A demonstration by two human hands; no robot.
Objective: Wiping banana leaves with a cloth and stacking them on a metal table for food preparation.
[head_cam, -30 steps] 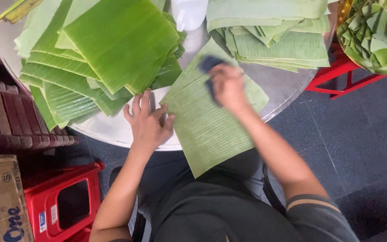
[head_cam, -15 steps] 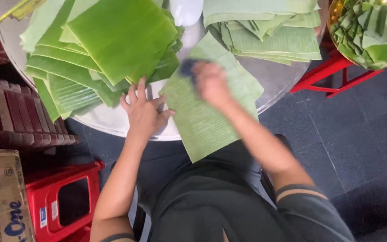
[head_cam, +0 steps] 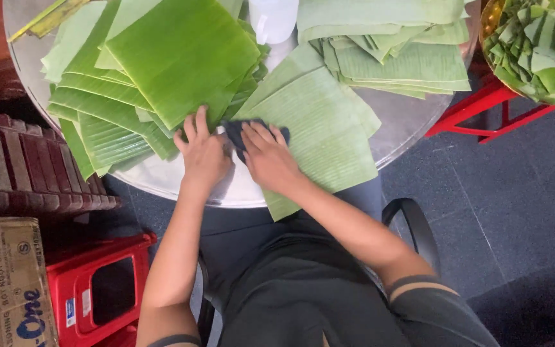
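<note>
At the counter's point(head_cam: 412, 125) six-o'clock edge, the right hand point(head_cam: 268, 157), palm down and fingers extended, presses a dark cloth point(head_cam: 234, 132) onto the pale banana leaf point(head_cam: 325, 128), while the left hand point(head_cam: 202, 154) lies flat and released at the leaf's nine-o'clock edge.

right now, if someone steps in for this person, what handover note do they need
Left hand: flat, pressing down the near edge of the pale banana leaf on the round metal table.
Right hand: pressing a dark cloth onto that leaf's left end.
Bright green leaf stack sits on the left, a paler folded stack at the far right, and a basket of folded leaf pieces stands off the table.
Done: cannot tell how many leaves are wiped.
Left: this leaf is under the cloth, not yet set aside.
</note>
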